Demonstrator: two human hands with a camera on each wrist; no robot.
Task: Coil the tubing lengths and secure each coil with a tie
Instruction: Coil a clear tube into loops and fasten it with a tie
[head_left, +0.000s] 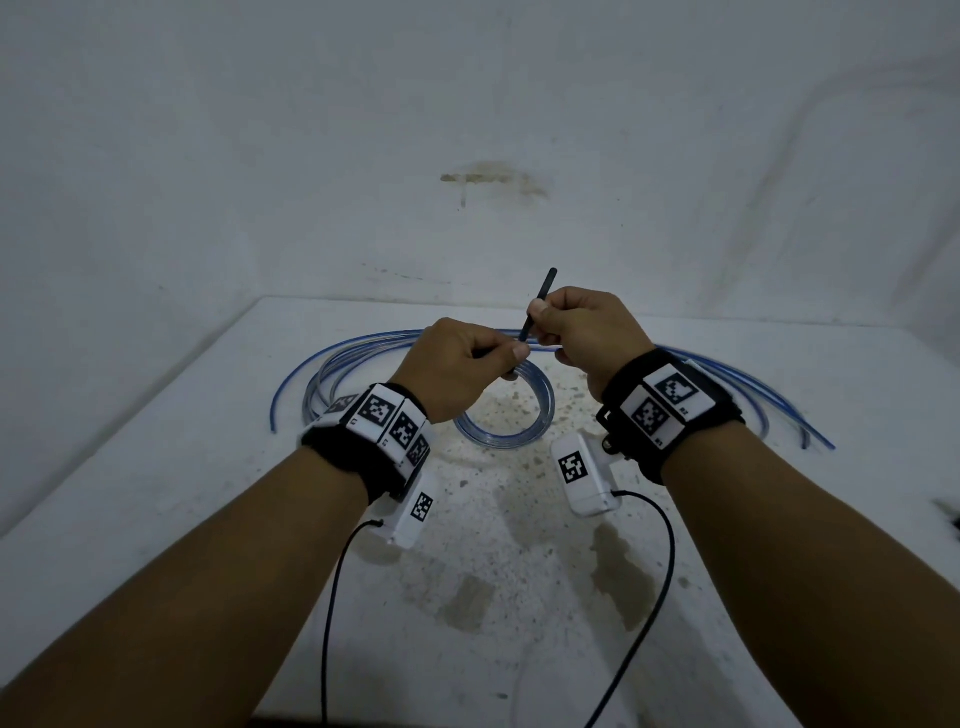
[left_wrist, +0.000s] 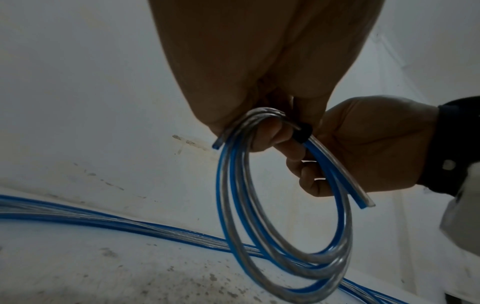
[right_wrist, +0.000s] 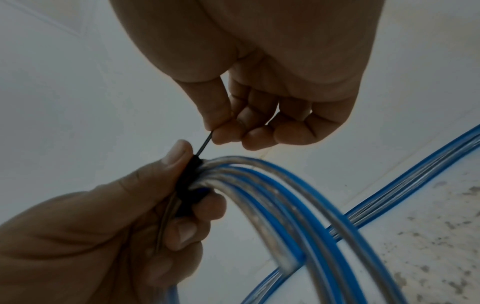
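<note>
2 hands, 1 coil, 1 black tie, 1 loose tubing bunch on the table.

L hand (head_left: 460, 364) grips the coil (left_wrist: 285, 216) at its top, thumb on the tie (right_wrist: 188, 181), held above the table (head_left: 156, 467). R hand (head_left: 582, 332) pinches the tie's tail btwn thumb & forefinger; the tail sticks up past the fingers. Coil: clear tubing w/ blue stripe, approx 3 loops, hanging round, both cut ends poking out near the tie. Loose tubing (head_left: 363, 343), same clear/blue, lies in long arcs on the table behind the hands; strand count unclear.
</note>
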